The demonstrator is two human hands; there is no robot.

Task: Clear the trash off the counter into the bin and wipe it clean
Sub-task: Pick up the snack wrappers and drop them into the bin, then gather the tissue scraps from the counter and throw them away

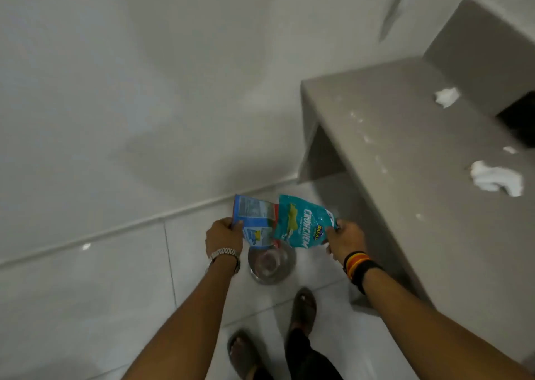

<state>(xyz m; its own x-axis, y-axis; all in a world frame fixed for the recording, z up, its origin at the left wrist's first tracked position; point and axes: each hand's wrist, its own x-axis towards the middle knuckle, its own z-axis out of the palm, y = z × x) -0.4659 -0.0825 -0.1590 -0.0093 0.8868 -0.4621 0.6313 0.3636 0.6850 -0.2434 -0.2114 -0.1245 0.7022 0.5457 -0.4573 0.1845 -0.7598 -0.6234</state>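
Observation:
My left hand point(223, 235) grips a blue snack wrapper point(256, 220) by its left edge. My right hand point(344, 239) pinches a teal snack packet point(301, 223) by its corner. Both wrappers hang directly above a small round steel bin point(272, 267) that stands open on the floor. On the grey counter point(405, 148) at the right lie a crumpled white tissue point(496, 178) near its front, another white tissue point(446, 96) farther back, and several small white scraps.
A white wall fills the upper left and meets pale floor tiles point(115, 278). A white scrap point(86, 246) lies by the skirting. My two sandalled feet point(302, 307) stand just below the bin. A dark opening point(519, 119) shows at the counter's right edge.

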